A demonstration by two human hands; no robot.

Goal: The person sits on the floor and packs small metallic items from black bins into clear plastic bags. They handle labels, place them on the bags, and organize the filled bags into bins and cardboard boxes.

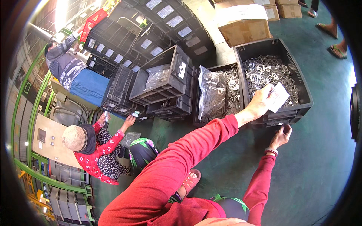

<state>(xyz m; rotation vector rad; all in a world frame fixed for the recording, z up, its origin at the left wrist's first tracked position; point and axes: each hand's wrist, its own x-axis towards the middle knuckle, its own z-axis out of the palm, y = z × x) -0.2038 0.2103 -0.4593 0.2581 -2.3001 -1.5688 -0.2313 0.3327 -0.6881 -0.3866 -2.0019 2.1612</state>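
Observation:
My left hand (258,102) pinches a white paper card (279,98) by its edge. It is over the near side of a black plastic crate (304,88) heaped with small shiny metal hooks or clips (269,71). My right hand (279,138) is low beside the crate's near wall, with its fingers curled together. A small white speck shows at its fingertips, too small to name. To the left of this crate, another black crate (197,113) holds more grey metal parts (232,90) and a clear plastic bag (211,92) of them.
Black crates (158,96) stand stacked at the left, with a taller stack (169,26) behind. A co-worker in a knit hat (77,137) crouches at the left; another person (71,71) stands beyond. Cardboard boxes (245,32) are at the back. Sandalled feet (336,51) show at the far right.

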